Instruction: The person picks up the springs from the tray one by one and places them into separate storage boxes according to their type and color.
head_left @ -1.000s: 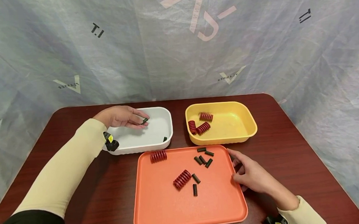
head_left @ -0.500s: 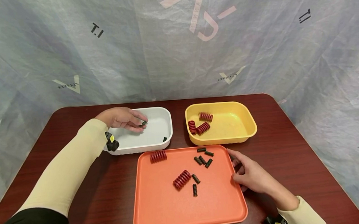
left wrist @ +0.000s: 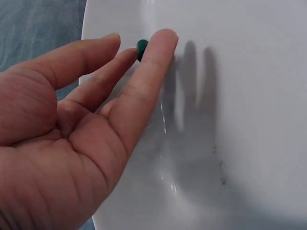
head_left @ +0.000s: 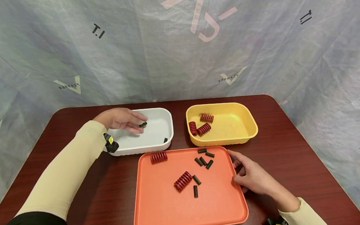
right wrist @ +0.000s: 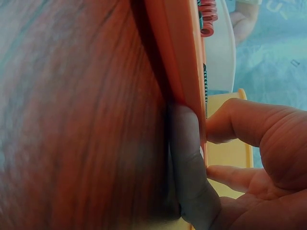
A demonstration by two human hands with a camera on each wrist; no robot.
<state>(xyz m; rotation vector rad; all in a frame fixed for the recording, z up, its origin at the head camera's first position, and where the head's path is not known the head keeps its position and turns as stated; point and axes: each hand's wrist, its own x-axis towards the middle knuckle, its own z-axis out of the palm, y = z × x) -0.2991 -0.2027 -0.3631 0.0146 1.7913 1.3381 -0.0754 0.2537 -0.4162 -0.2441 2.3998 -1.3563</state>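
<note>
My left hand [head_left: 122, 120] is over the white box [head_left: 157, 146], palm down with fingers spread. A small dark green coil spring [head_left: 143, 124] sits at its fingertips. In the left wrist view, the green spring end [left wrist: 141, 49] shows between one fingertip and a longer digit partly covering it. At the orange tray's [head_left: 167, 215] right edge, my right hand [head_left: 253, 175] holds the rim. The right wrist view has one finger [right wrist: 186, 132] against the tray's outer side and others at the rim. Several green springs [head_left: 195, 191] and two red springs [head_left: 182, 181] lie on the tray.
Another green spring [head_left: 165, 140] lies in the white box's near right corner. The yellow box [head_left: 230, 141], right of it, contains three red springs [head_left: 204, 129]. Both boxes stand behind the tray on a dark wooden table [head_left: 105, 198]. A grey curtain [head_left: 177, 58] hangs behind.
My left hand's fingers have spread slightly wider, and the green spring at them has moved a little nearer and left. My right hand and the tray have stayed in place.
</note>
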